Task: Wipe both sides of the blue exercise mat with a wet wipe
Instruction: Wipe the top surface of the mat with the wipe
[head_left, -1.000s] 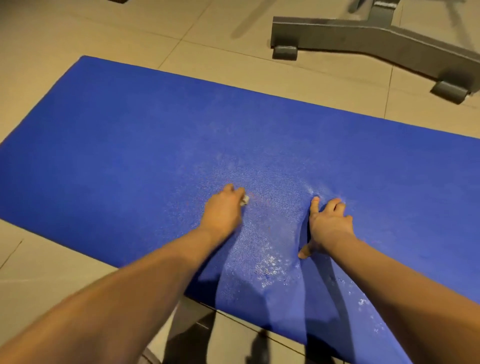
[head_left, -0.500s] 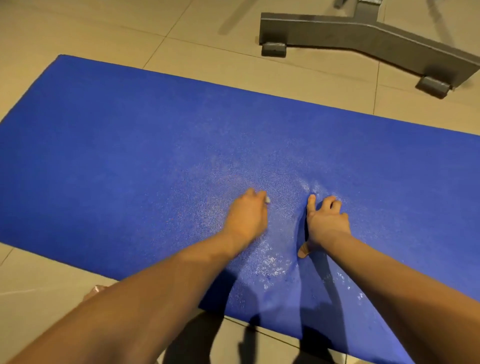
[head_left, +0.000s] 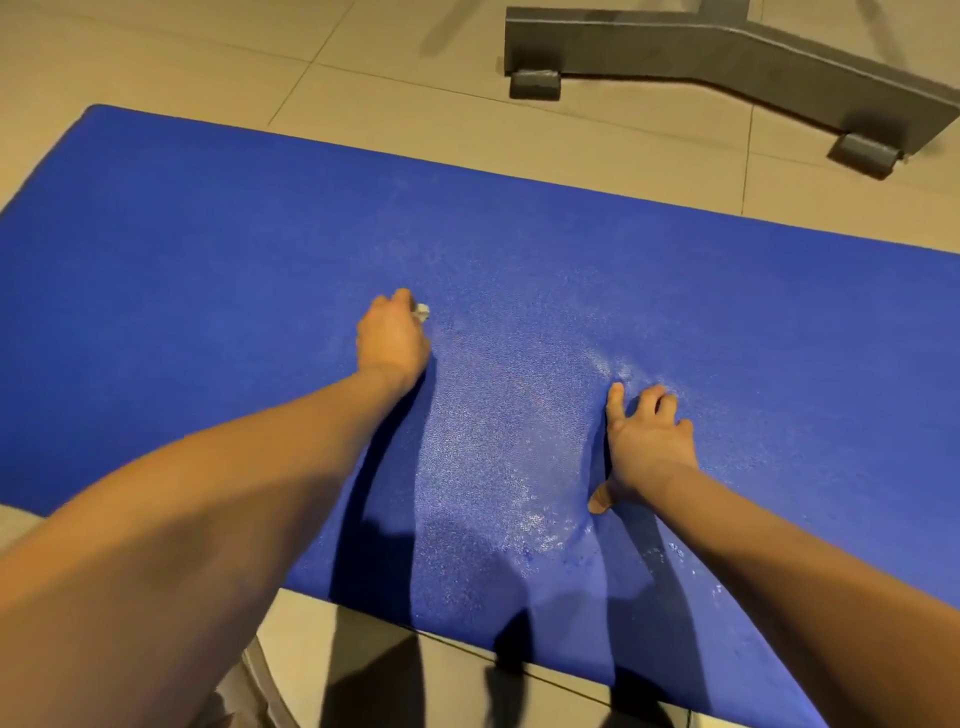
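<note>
The blue exercise mat (head_left: 208, 270) lies flat on the tiled floor and fills most of the view. My left hand (head_left: 392, 340) is on the mat's middle, its fingers curled round a small wadded wet wipe (head_left: 422, 310), of which only a white corner shows. My right hand (head_left: 647, 447) rests on the mat to the right, fingers spread and bent, fingertips pressing the surface. A damp, shiny patch spreads over the mat between and below the two hands.
A grey metal equipment base (head_left: 727, 57) with two feet stands on the beige tiled floor (head_left: 182, 57) beyond the mat's far edge, at the upper right. Bare tiles show at the near edge under my forearms.
My left hand with the wipe has slid left and away across the mat, widening the gap to my right hand. My right hand has stayed put.
</note>
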